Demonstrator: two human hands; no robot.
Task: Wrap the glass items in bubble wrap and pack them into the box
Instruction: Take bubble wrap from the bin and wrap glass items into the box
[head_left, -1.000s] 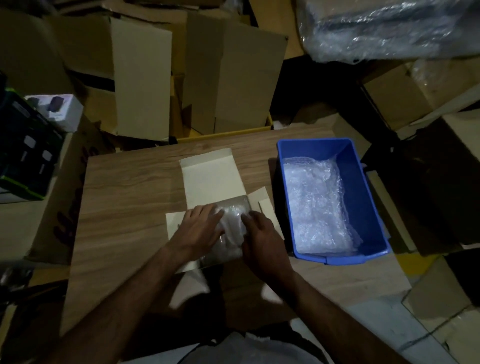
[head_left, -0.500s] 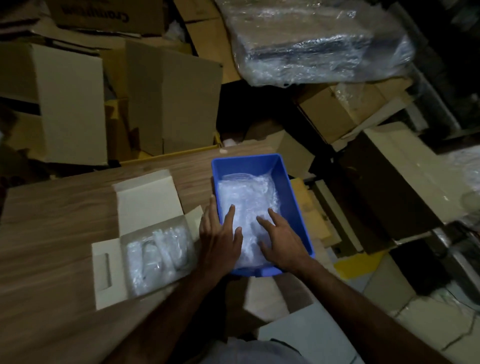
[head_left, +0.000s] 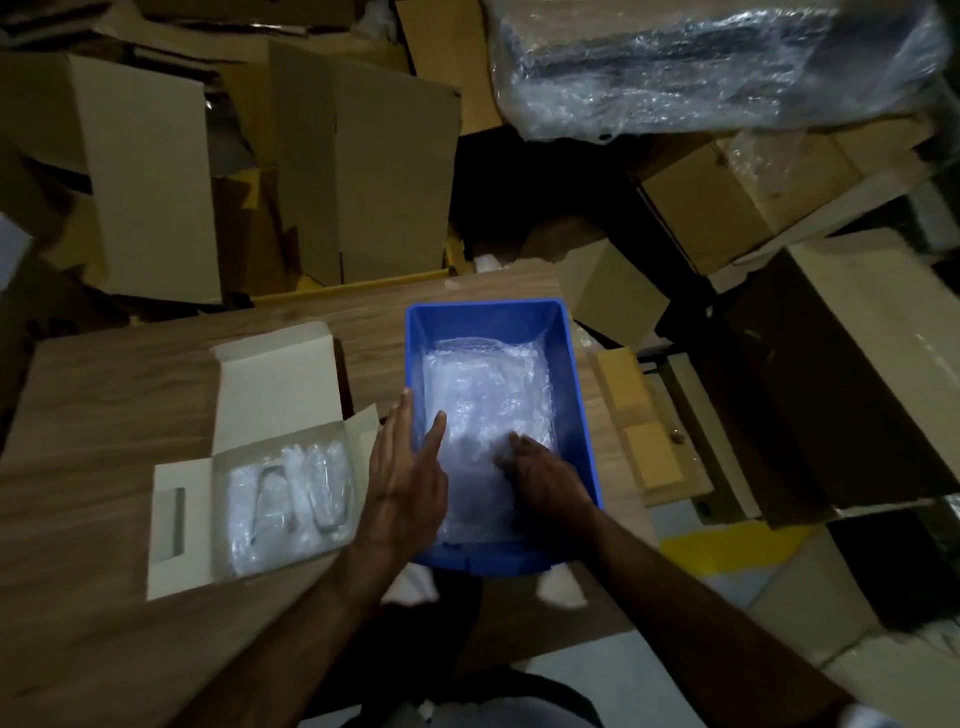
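An open white cardboard box (head_left: 275, 384) lies on the wooden table, holding glass items wrapped in bubble wrap (head_left: 291, 499). To its right stands a blue plastic bin (head_left: 488, 317) with bubble wrap (head_left: 488, 410) lying in it. My left hand (head_left: 410, 478) reaches over the bin's left wall with fingers straight, index finger on the wrap. My right hand (head_left: 545, 478) is inside the bin, its fingers curled down into the bubble wrap near the front. Whether it pinches the wrap is not plain.
The wooden table (head_left: 104, 395) ends just right of the bin. Stacked cardboard boxes (head_left: 332, 171) crowd the back and right side. A large plastic-wrapped bundle (head_left: 717, 62) sits at the upper right. A small carton (head_left: 608, 291) lies beyond the table's far right corner.
Both hands left the wrapped glass in the white box and moved right into the blue bin. Over the last half second the right hand's fingers curled into the bubble wrap.
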